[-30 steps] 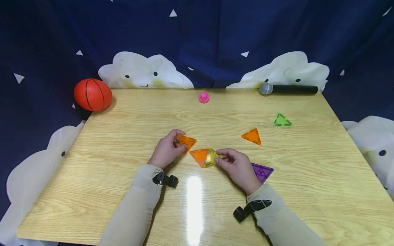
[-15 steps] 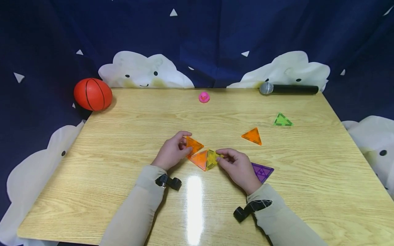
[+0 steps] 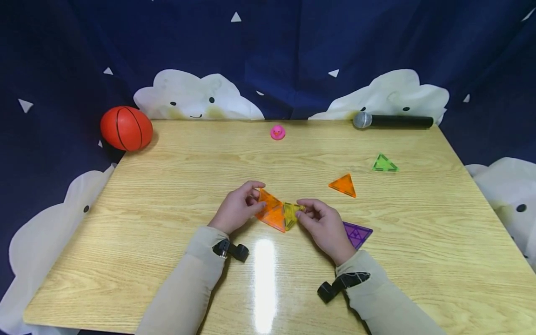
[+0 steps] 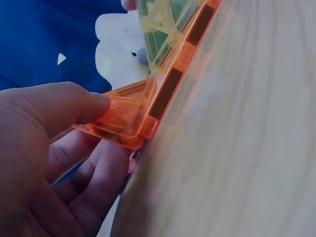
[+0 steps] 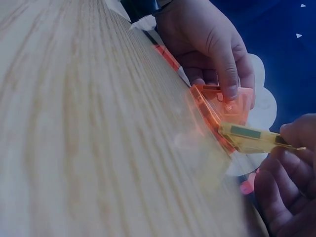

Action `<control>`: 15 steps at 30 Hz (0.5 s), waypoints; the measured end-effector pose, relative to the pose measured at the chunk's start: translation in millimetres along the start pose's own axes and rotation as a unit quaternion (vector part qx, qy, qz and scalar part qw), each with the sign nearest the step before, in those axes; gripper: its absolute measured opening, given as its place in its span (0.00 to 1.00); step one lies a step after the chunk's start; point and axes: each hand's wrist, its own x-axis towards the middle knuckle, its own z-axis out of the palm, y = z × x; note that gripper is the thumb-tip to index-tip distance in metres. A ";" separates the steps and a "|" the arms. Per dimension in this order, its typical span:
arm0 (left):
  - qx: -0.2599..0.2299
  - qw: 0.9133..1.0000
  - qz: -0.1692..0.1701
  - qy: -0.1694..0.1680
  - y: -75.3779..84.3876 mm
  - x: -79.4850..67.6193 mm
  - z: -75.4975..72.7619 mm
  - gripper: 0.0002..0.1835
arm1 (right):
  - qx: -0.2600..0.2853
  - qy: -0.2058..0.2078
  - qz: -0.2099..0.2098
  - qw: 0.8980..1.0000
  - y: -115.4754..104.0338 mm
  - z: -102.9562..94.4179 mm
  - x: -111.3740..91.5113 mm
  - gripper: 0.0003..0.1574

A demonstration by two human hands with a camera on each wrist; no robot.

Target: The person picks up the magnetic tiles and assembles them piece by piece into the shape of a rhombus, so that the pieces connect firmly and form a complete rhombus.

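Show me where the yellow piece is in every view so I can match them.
Head: just below the middle, the yellow piece meets the right hand's fingertips.
Left wrist: yellow piece at top centre, cut off by the edge.
Right wrist: yellow piece right of centre, pinched by the right hand.
Shared landmark: orange tile pinched by the left hand.
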 end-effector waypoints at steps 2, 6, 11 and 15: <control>0.001 1.000 0.000 -0.002 0.7 -0.7 1.9 0.22 | 0.007 0.001 0.003 1.000 -0.4 0.1 -0.1 0.18; 0.003 1.000 -0.007 -0.004 1.7 -2.3 5.2 0.17 | 0.016 0.000 0.007 1.000 0.1 0.3 0.0 0.19; -0.007 1.000 0.003 -0.003 3.7 -4.2 7.6 0.15 | 0.014 -0.003 0.012 1.000 0.5 0.3 0.3 0.21; -0.023 1.000 0.010 -0.012 5.0 -4.6 10.3 0.15 | 0.003 -0.010 0.013 1.000 -0.5 0.0 0.1 0.21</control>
